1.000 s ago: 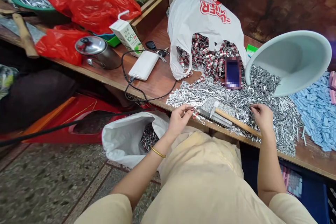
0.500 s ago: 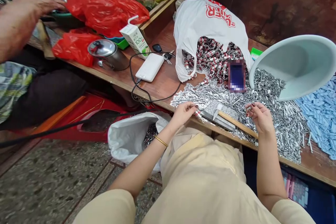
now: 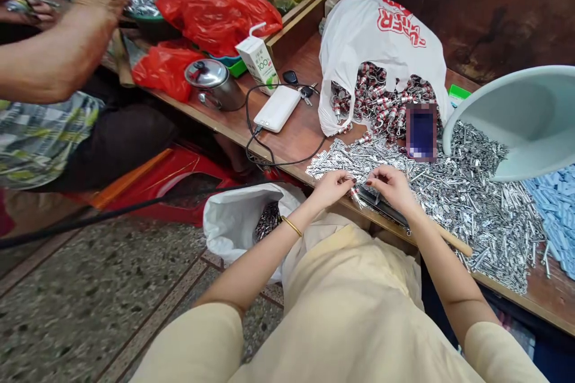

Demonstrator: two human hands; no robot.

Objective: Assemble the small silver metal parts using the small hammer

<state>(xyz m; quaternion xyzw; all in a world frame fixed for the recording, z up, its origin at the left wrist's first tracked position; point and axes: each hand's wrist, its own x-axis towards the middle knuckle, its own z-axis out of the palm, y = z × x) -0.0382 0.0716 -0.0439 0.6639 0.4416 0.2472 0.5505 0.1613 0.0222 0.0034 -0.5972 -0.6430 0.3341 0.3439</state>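
My left hand (image 3: 335, 188) is closed in a pinch over the table's front edge. From its fingertips hangs a small red-and-silver metal piece (image 3: 356, 196). Close by on the right, my right hand (image 3: 392, 188) also has its fingers pinched, and what lies between them is too small to make out. Under the right hand runs a dark metal bar (image 3: 389, 210) along the edge. A wooden hammer handle (image 3: 453, 240) sticks out past my right wrist, its head hidden. Loose silver metal parts (image 3: 485, 215) are heaped behind and beside both hands.
A white plastic bag (image 3: 345, 30) spills red-and-silver pieces at the back. A grey basin (image 3: 534, 125) lies tipped at the right, near light-blue strips (image 3: 554, 209). Left stand a power bank (image 3: 277, 109), a drink carton (image 3: 258, 60) and a steel mug (image 3: 220, 87). Another person's arm (image 3: 58, 54) is far left.
My right hand has moved left from over the silver heap to beside my left hand. The hammer's head is now hidden. The view has shifted slightly, and the other person's arm shows more.
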